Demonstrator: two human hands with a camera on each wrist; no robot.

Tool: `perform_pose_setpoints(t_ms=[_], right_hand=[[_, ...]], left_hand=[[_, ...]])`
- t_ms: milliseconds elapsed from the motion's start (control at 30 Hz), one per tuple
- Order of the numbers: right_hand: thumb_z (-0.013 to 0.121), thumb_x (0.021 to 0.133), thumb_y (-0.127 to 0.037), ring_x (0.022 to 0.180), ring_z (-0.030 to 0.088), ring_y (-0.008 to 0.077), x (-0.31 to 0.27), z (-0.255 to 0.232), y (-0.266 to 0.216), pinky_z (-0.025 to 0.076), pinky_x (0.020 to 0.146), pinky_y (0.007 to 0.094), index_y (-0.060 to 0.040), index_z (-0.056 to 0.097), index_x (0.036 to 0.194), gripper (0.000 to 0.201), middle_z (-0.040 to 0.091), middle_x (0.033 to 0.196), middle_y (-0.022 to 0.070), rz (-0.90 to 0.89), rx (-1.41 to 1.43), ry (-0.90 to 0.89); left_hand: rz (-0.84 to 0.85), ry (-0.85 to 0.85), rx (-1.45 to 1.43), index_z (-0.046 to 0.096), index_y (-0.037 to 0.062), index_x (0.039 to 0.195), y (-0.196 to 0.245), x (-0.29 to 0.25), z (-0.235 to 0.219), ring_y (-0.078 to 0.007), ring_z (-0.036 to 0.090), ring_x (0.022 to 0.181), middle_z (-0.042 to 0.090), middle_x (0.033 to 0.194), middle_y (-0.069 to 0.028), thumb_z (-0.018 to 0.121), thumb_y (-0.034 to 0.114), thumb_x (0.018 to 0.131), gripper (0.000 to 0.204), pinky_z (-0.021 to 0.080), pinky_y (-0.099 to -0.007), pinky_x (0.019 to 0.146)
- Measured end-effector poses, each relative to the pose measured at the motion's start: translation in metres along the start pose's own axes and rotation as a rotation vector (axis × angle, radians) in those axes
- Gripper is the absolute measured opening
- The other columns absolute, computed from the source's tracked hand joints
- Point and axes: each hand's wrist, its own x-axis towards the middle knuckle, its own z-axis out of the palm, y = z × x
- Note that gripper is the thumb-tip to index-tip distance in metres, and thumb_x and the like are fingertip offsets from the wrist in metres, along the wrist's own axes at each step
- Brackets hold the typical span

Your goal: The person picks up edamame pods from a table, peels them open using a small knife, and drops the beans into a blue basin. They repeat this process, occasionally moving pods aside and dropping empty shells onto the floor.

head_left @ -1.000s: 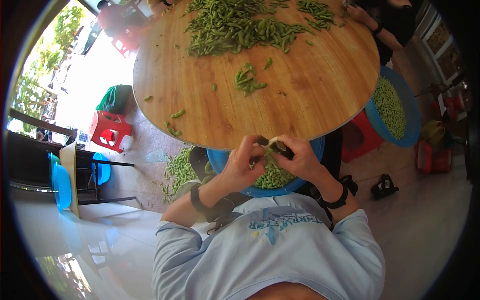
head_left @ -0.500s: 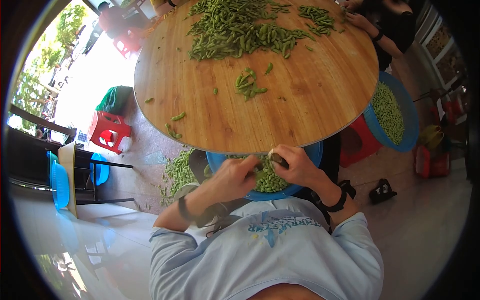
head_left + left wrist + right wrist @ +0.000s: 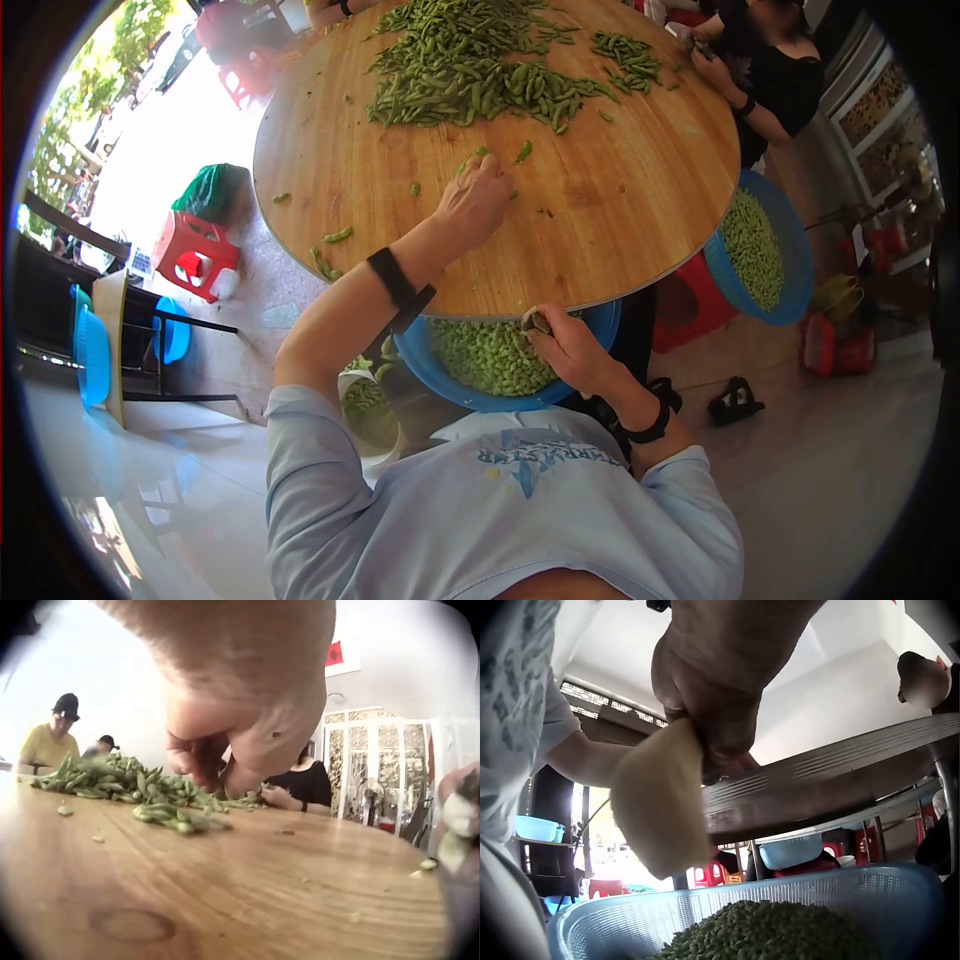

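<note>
In the head view my left hand [image 3: 475,205] reaches over the round wooden table [image 3: 600,220], its bent fingers among a few green pods [image 3: 524,151]. The left wrist view shows the fingers [image 3: 199,761] curled down behind a small cluster of pods [image 3: 180,817]; whether they pinch one cannot be made out. My right hand [image 3: 575,355] is at the table's near edge, fingers curled round a small dark object [image 3: 536,320]. Below it a blue basket [image 3: 425,365] holds shelled green beans [image 3: 490,355]. A pale, flat piece [image 3: 660,799] hangs by the right hand in the right wrist view.
A large pod heap [image 3: 450,60] covers the table's far part. Another person [image 3: 770,70] sits at the far right near a second blue basket [image 3: 800,250]. Red stools [image 3: 195,255] stand left and right. A pale bucket [image 3: 370,410] is at my left.
My left hand has left the right hand above the basket and moved up and forward onto the table, over the small pod cluster. My right hand stays near the table edge.
</note>
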Motion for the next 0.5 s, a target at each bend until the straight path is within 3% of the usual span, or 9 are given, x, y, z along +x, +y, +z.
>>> perform_pose_setpoints(t_ms=[67, 100, 167, 200, 267, 300, 367, 500], right_hand=[[0.049, 0.094, -0.014, 0.059, 0.049, 0.0153, -0.003, -0.004, -0.002, 0.042, 0.056, 0.0302, 0.0017, 0.046, 0.108, 0.022, 0.053, 0.074, 0.0085, 0.132, 0.214, -0.018], [0.049, 0.094, -0.014, 0.059, 0.049, 0.0153, -0.004, -0.006, -0.003, 0.042, 0.056, 0.0302, 0.0017, 0.046, 0.108, 0.022, 0.053, 0.074, 0.0085, 0.131, 0.212, -0.023], [0.047, 0.096, -0.014, 0.055, 0.047, 0.0088, -0.006, -0.009, -0.008, 0.039, 0.049, 0.0247, 0.0014, 0.047, 0.114, 0.023, 0.054, 0.074, 0.0043, 0.132, 0.289, -0.012], [0.047, 0.096, -0.014, 0.055, 0.047, 0.0088, -0.006, -0.009, -0.009, 0.039, 0.049, 0.0247, 0.0014, 0.047, 0.114, 0.023, 0.054, 0.074, 0.0043, 0.132, 0.295, -0.004], [0.044, 0.098, -0.014, 0.050, 0.045, 0.0059, -0.003, -0.008, -0.010, 0.035, 0.043, 0.0200, 0.0005, 0.046, 0.123, 0.029, 0.054, 0.074, 0.0032, 0.199, 0.536, 0.218], [0.044, 0.098, -0.014, 0.050, 0.045, 0.0059, -0.002, -0.008, -0.010, 0.035, 0.043, 0.0200, 0.0005, 0.046, 0.123, 0.029, 0.054, 0.074, 0.0032, 0.203, 0.543, 0.226], [0.040, 0.099, -0.016, 0.048, 0.045, 0.0056, 0.003, -0.007, -0.011, 0.035, 0.040, 0.0184, -0.0002, 0.044, 0.128, 0.033, 0.054, 0.073, 0.0040, 0.113, 0.691, 0.302], [0.038, 0.101, -0.018, 0.048, 0.044, 0.0056, 0.007, -0.002, -0.015, 0.035, 0.041, 0.0184, 0.0006, 0.042, 0.131, 0.036, 0.053, 0.072, 0.0040, 0.081, 0.770, 0.250]], left_hand=[[-0.053, -0.010, 0.074, 0.063, -0.0009, 0.089, -0.008, 0.008, 0.016, -0.0350, 0.051, 0.099, 0.053, 0.093, -0.0174, 0.059, 0.002, 0.075, 0.015, 0.049, -0.0399, 0.076], [-0.059, -0.007, 0.075, 0.063, -0.0009, 0.089, -0.006, 0.007, 0.014, -0.0350, 0.051, 0.099, 0.053, 0.093, -0.0174, 0.059, 0.002, 0.075, 0.015, 0.049, -0.0399, 0.076], [0.021, 0.160, -0.066, 0.065, -0.0030, 0.091, -0.003, 0.004, 0.009, -0.0270, 0.057, 0.087, 0.058, 0.087, -0.0137, 0.062, 0.006, 0.077, 0.017, 0.050, -0.0355, 0.069], [0.029, 0.154, -0.066, 0.065, -0.0030, 0.091, 0.002, -0.001, 0.004, -0.0270, 0.057, 0.087, 0.058, 0.087, -0.0137, 0.062, 0.006, 0.077, 0.017, 0.050, -0.0355, 0.069], [-0.373, -0.154, -0.986, 0.064, -0.0018, 0.097, 0.022, -0.018, -0.014, -0.0157, 0.056, 0.067, 0.060, 0.079, -0.0050, 0.064, 0.012, 0.083, 0.020, 0.047, -0.0285, 0.059], [-0.371, -0.166, -0.986, 0.064, -0.0018, 0.097, 0.036, -0.027, -0.026, -0.0157, 0.056, 0.067, 0.060, 0.079, -0.0050, 0.064, 0.012, 0.083, 0.020, 0.047, -0.0285, 0.059], [-0.565, -0.251, -1.253, 0.065, -0.0031, 0.099, 0.062, -0.048, -0.046, -0.0063, 0.051, 0.059, 0.060, 0.072, -0.0011, 0.067, 0.012, 0.083, 0.022, 0.040, -0.0211, 0.050], [-0.626, -0.260, -1.447, 0.065, -0.0035, 0.096, 0.070, -0.077, -0.038, -0.0050, 0.050, 0.059, 0.060, 0.073, -0.0016, 0.066, 0.007, 0.083, 0.017, 0.037, -0.0179, 0.049]])
